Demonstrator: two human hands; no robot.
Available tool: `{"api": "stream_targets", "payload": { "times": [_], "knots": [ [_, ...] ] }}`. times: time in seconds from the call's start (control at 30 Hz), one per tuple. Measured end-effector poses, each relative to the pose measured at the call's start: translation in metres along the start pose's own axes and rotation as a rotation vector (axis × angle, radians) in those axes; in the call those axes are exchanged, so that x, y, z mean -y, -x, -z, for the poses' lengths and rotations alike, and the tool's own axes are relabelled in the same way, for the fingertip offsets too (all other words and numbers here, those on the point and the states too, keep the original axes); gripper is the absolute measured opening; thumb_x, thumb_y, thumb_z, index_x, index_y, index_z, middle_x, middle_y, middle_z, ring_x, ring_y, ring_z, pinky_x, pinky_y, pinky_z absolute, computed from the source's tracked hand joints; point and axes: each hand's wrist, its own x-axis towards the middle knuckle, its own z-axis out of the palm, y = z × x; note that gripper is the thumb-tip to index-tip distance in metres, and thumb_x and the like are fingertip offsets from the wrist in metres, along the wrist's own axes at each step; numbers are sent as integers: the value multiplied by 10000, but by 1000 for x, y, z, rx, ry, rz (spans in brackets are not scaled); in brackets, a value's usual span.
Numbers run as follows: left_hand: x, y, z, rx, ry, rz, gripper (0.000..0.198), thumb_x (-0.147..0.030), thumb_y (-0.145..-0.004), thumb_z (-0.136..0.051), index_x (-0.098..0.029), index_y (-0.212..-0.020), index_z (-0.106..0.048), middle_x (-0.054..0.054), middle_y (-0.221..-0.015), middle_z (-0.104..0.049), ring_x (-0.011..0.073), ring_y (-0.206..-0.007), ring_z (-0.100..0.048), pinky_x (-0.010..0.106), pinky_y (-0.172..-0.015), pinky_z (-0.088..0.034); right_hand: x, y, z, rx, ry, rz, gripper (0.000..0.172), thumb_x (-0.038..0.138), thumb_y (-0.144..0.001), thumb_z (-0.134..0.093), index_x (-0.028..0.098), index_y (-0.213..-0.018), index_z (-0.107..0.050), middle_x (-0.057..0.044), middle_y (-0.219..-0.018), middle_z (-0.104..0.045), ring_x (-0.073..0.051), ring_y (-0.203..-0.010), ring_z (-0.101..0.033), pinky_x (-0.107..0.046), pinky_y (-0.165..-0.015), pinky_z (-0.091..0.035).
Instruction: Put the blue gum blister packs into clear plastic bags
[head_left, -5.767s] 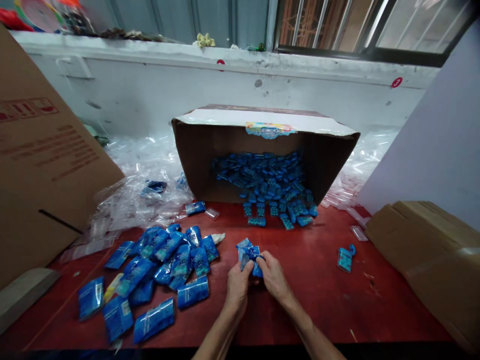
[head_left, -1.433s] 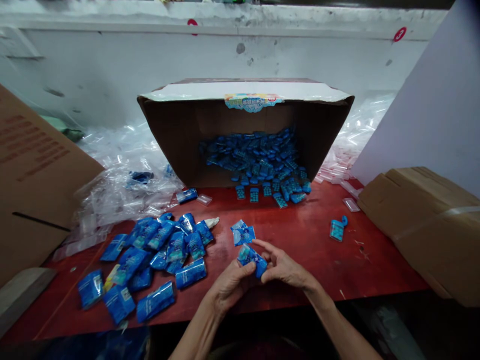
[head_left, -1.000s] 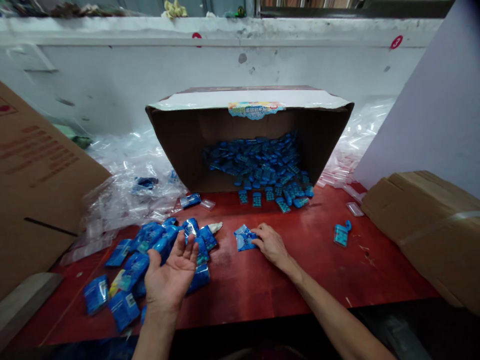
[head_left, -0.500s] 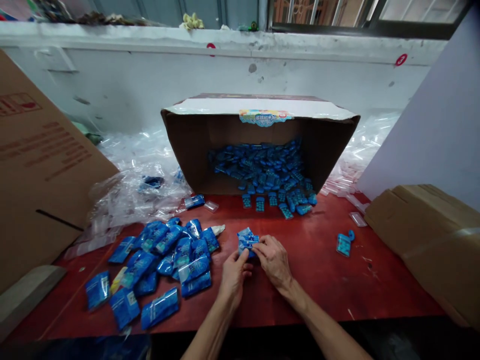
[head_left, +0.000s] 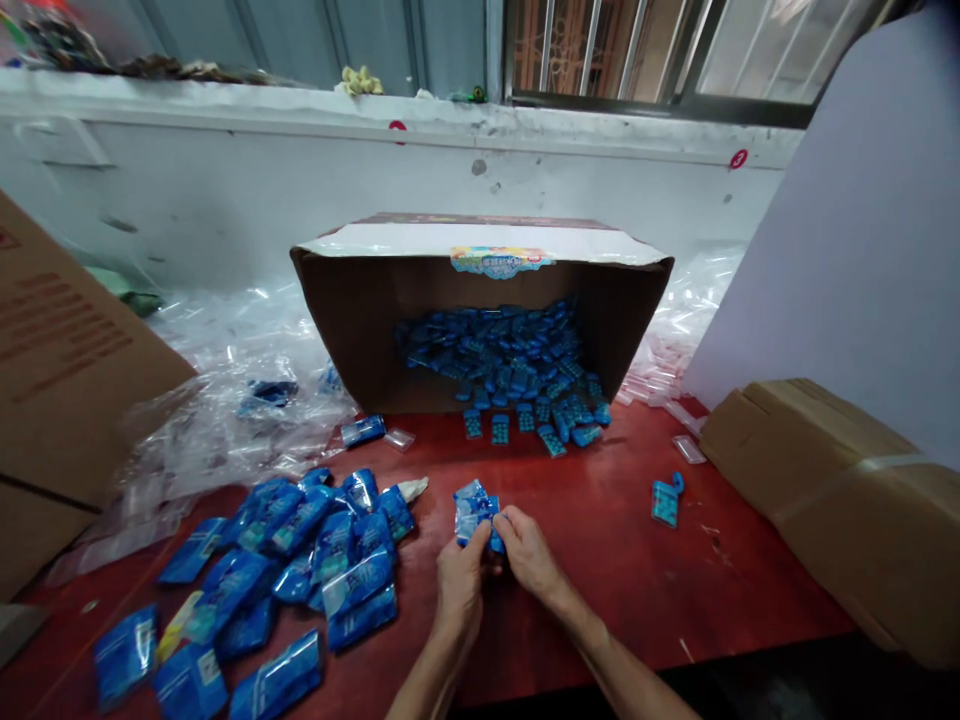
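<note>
In front of me, over the red table point(head_left: 592, 590), a blue-and-white printed packet point(head_left: 472, 508) is gripped at its near end by both hands. My left hand point(head_left: 459, 585) is closed on its lower edge, thumb on top. Fingers of my right hand point(head_left: 529, 555) pinch its right corner. What lies beneath the thumbs is hidden. Left of the hands spreads a heap of shiny blue sealed pouches point(head_left: 330, 550), a yellow one point(head_left: 178, 627) among them. Off to the right lies a single small blue case point(head_left: 664, 502) with a round blue piece at its top.
Beyond the hands, an open carton point(head_left: 322, 300) on its side holds many small blue packs point(head_left: 495, 350), some spilling onto the table. Clear plastic packaging point(head_left: 232, 420) lies behind the pouches. A closed cardboard box point(head_left: 817, 510) stands at the right, a larger carton point(head_left: 75, 350) at the left.
My view has tilted and shifted, so the scene sits lower and further left. Both hands keep hold of the packet; the right fingers have drawn in closer to the left thumb.
</note>
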Motion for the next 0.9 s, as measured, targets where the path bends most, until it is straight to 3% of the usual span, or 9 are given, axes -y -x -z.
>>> {"api": "stream_targets", "payload": {
  "times": [0.17,0.3,0.37,0.47,0.53,0.63,0.77,0.9],
  "knots": [
    [-16,9,0,231,77,173,292,-340,-583,-668,-115,-753,-595,25,-595,-620,106,-469,-550,205,-435,-425,10,-2,21,92,89,20,299,355,-817,-362,165,-608,-460,46,-535,-442,-81,-506,-429,-175,-482,-348],
    [-25,9,8,195,-4,200,200,-269,-621,-654,-111,-706,-566,7,-536,-593,81,-404,-518,159,-360,-348,18,-22,49,170,224,-9,270,372,-772,-472,159,-622,-545,22,-587,-537,-106,-561,-514,-189,-534,-393],
    [-26,9,11,171,19,241,169,-260,-655,-630,-118,-675,-540,-6,-507,-574,68,-381,-495,151,-348,-327,20,-42,62,80,307,-40,194,340,-777,-487,171,-810,-577,-30,-808,-586,-151,-767,-551,-229,-672,-402],
    [-25,14,13,201,105,347,182,-291,-710,-576,-128,-663,-512,-1,-489,-565,66,-374,-483,150,-351,-332,19,-75,77,-112,429,-142,352,233,-793,-474,145,-1131,-432,-169,-1127,-458,-254,-1032,-461,-354,-820,-340],
    [-25,17,15,213,150,403,183,-296,-732,-552,-136,-664,-496,1,-480,-562,68,-372,-482,149,-353,-339,16,-93,83,-162,473,-208,426,170,-766,-499,112,-1174,-389,-220,-1146,-426,-303,-1070,-435,-410,-839,-314],
    [-27,20,17,206,210,457,138,-256,-752,-531,-147,-684,-480,3,-483,-567,73,-377,-492,149,-360,-359,13,-105,87,-148,478,-250,389,126,-718,-534,108,-1099,-457,-215,-1102,-471,-317,-1054,-459,-422,-835,-327],
    [-29,20,17,165,280,516,129,-227,-780,-490,-148,-680,-469,7,-471,-566,74,-366,-494,146,-352,-368,14,-87,84,-43,365,-223,345,190,-723,-516,158,-1061,-457,-111,-940,-582,-244,-877,-576,-361,-719,-443],
    [-26,20,14,130,318,523,139,-248,-772,-503,-144,-683,-476,16,-479,-580,83,-367,-508,153,-348,-380,21,-37,77,46,87,-148,358,288,-822,-349,217,-1165,-277,-30,-888,-587,-146,-678,-609,-285,-530,-513]
  ]
}}
